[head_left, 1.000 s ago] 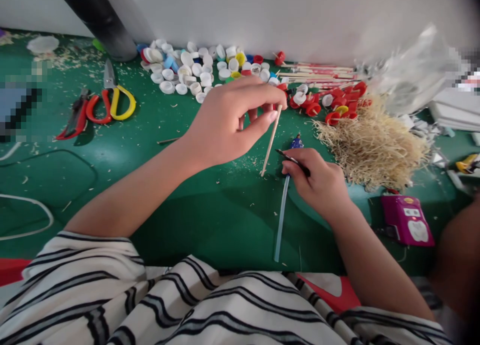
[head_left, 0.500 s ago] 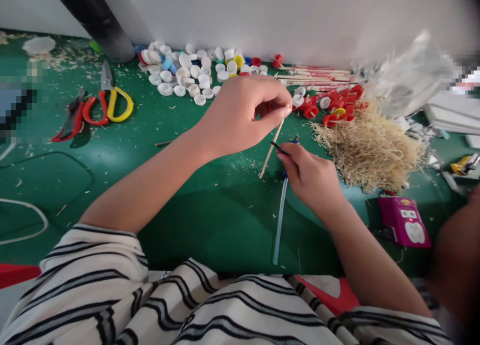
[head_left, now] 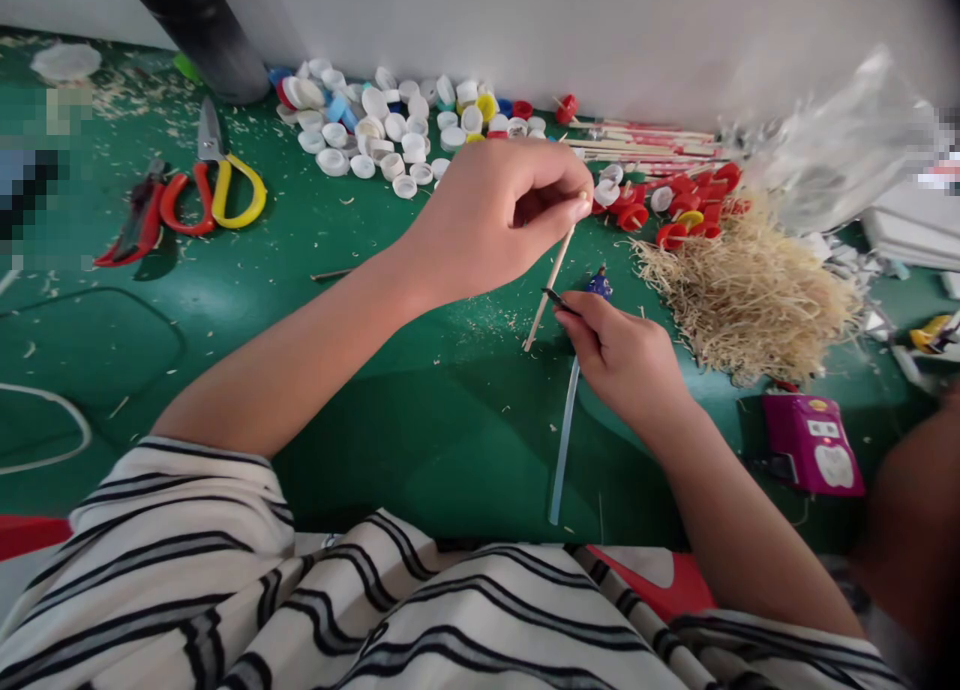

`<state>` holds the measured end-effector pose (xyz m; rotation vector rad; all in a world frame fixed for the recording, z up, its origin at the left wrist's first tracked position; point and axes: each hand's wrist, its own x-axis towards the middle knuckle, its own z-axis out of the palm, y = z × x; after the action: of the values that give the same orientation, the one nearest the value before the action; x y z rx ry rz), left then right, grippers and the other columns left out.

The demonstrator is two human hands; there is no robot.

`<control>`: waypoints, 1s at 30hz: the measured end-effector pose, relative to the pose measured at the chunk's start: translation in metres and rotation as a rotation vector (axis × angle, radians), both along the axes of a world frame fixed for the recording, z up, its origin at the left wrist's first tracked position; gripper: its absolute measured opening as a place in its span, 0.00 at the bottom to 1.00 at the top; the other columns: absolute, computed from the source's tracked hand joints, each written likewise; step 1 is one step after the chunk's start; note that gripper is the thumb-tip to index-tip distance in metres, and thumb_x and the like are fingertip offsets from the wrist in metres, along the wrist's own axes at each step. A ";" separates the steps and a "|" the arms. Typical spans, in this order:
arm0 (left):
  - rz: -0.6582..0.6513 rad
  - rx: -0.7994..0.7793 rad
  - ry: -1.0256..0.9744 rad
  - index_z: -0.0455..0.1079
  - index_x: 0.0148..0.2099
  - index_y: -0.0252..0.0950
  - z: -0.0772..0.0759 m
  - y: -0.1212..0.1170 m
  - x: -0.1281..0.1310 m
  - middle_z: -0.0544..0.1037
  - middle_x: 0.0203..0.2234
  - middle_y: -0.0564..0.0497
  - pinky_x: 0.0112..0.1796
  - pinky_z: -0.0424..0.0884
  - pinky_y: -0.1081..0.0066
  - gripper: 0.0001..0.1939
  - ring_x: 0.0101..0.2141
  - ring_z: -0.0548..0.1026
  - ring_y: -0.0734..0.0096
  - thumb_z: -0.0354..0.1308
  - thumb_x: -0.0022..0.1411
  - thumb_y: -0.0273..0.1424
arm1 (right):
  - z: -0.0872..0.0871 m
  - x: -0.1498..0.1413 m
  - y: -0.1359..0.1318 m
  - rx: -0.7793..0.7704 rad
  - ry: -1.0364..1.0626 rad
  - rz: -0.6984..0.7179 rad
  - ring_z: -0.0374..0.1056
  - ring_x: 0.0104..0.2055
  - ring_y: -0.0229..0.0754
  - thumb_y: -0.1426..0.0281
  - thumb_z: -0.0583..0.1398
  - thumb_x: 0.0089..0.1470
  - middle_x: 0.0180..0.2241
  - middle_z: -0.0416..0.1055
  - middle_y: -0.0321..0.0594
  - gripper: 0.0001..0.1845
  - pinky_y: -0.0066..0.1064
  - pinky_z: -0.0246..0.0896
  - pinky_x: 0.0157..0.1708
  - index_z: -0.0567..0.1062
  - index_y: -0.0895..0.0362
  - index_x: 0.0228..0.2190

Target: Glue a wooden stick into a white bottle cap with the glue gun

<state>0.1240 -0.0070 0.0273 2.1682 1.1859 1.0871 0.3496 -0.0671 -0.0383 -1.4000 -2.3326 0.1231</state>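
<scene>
Between thumb and fingers, my left hand (head_left: 506,220) pinches the upper end of a thin wooden stick (head_left: 553,275). The stick slants down to the left, its lower end at or just above the green table. My right hand (head_left: 626,355) is closed on a small dark blade (head_left: 559,301), most of which the fingers hide. The blade's tip meets the stick around its middle, or nearly so; I cannot tell if they touch. Partly behind my right hand lies a blue glue gun (head_left: 599,283), with a translucent glue stick (head_left: 564,445) reaching toward me.
Bottle caps (head_left: 394,125) and red caps on sticks (head_left: 686,205) lie at the back, beside a heap of wood shavings (head_left: 750,290). Scissors (head_left: 217,175) and red-handled pliers (head_left: 142,220) are at left. A purple box (head_left: 814,443) sits at right, near another person's arm (head_left: 915,490).
My left hand has shifted slightly right and changed its grip on the stick's upper end. My right hand has brought the blade left, up to the stick.
</scene>
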 end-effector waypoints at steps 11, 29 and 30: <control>-0.049 0.121 -0.019 0.75 0.40 0.36 -0.012 0.002 0.000 0.80 0.32 0.51 0.36 0.74 0.69 0.09 0.33 0.79 0.72 0.55 0.74 0.30 | 0.005 0.001 -0.004 -0.083 -0.105 -0.036 0.78 0.31 0.47 0.59 0.52 0.75 0.32 0.83 0.43 0.23 0.34 0.60 0.30 0.82 0.56 0.53; -0.030 0.098 -0.077 0.73 0.35 0.37 -0.015 0.006 -0.005 0.79 0.30 0.52 0.33 0.70 0.70 0.09 0.28 0.75 0.75 0.56 0.70 0.28 | 0.006 -0.001 -0.008 -0.214 -0.250 -0.079 0.80 0.36 0.48 0.60 0.54 0.74 0.40 0.87 0.44 0.21 0.34 0.55 0.30 0.83 0.53 0.55; -0.027 0.098 -0.074 0.73 0.35 0.37 -0.015 0.006 -0.005 0.78 0.30 0.52 0.33 0.69 0.70 0.09 0.28 0.75 0.75 0.56 0.70 0.28 | 0.007 -0.001 -0.009 -0.224 -0.266 -0.084 0.80 0.36 0.48 0.60 0.54 0.74 0.41 0.87 0.44 0.21 0.34 0.55 0.30 0.83 0.52 0.55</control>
<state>0.1190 -0.0012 0.0120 2.1898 1.0891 1.2265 0.3482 -0.0758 -0.0314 -1.7135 -2.5321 0.1889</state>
